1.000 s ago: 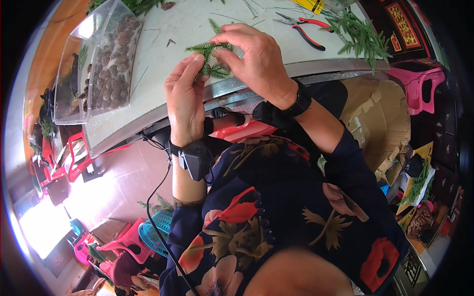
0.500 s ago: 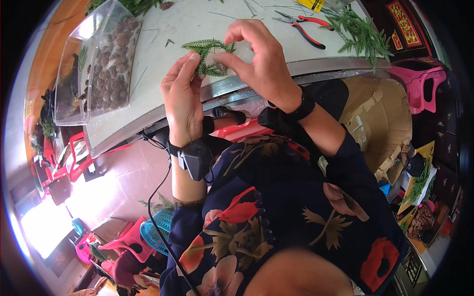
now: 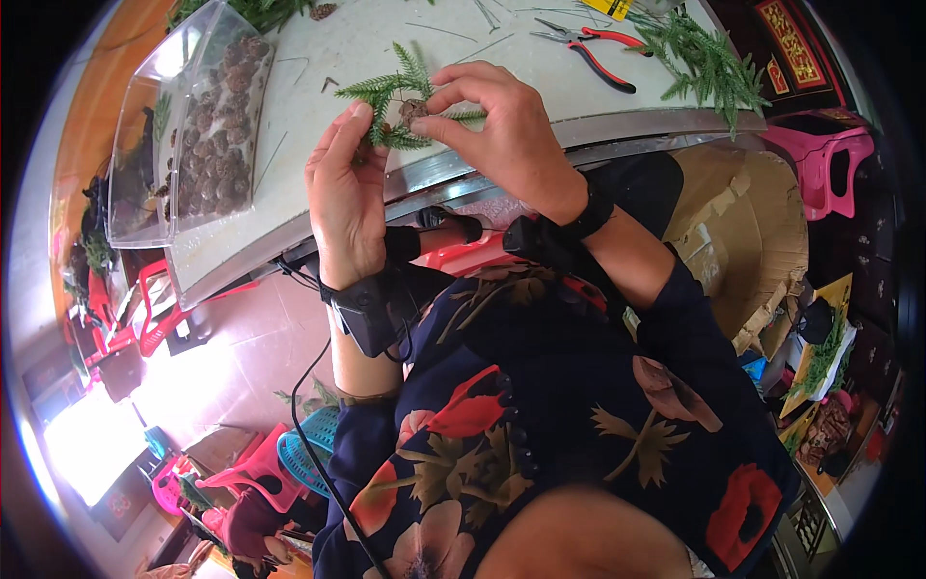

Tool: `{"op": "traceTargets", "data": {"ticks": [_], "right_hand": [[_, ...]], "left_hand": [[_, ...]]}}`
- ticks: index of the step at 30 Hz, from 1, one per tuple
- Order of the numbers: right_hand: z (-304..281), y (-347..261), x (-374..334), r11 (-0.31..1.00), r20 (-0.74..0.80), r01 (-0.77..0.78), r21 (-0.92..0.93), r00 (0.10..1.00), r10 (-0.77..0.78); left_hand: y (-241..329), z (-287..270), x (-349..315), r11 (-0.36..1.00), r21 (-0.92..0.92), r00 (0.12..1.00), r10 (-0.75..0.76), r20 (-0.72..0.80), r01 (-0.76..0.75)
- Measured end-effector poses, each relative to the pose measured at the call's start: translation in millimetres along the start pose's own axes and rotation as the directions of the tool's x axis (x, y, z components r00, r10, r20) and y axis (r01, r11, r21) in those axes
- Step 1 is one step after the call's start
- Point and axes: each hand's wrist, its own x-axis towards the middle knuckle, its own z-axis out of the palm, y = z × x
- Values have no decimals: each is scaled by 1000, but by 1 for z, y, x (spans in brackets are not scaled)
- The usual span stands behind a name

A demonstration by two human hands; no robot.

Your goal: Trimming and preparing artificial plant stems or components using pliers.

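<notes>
Over the near edge of the worktable, my left hand [image 3: 345,198] pinches a green artificial pine sprig [image 3: 381,89] between thumb and fingers. Its needled branches spread left, upward and to the right. A small brown pine cone [image 3: 413,112] sits among the branches, and a second brown bit shows close to my left fingertips. My right hand [image 3: 516,130] has its thumb and forefinger closed on the pine cone from the right. The stem of the sprig is partly hidden behind my fingers.
Red-handled pliers [image 3: 602,69] lie on the table [image 3: 328,48], with thin wire pieces around. A clear plastic box [image 3: 145,193] of pine cones stands at the left. More green sprigs [image 3: 704,72] overhang the right edge. Below are a cardboard box [image 3: 748,227] and a pink stool [image 3: 828,164].
The sprig has turned in my hands, so one branch now points up and the pine cone shows more clearly. My right fingers have closed in on the cone.
</notes>
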Motion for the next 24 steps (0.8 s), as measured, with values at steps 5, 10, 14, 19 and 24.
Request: {"op": "traceTargets", "data": {"ticks": [5, 10, 14, 19, 24], "right_hand": [[4, 0, -2, 980, 51, -143, 136, 989, 138], [6, 5, 0, 956, 116, -219, 196, 973, 199], [10, 6, 2, 917, 111, -267, 296, 963, 245], [9, 8, 1, 999, -97, 36, 29, 995, -33], [-1, -3, 4, 971, -108, 166, -173, 976, -186]], "left_hand": [[3, 1, 0, 999, -42, 1000, -4, 7, 4], [6, 1, 1, 997, -60, 999, -49, -4, 49], [10, 6, -1, 982, -137, 990, -137, -39, 130], [2, -4, 8, 933, -248, 965, -251, 75, 262], [-1, -6, 10, 850, -400, 939, -327, 111, 343]]}}
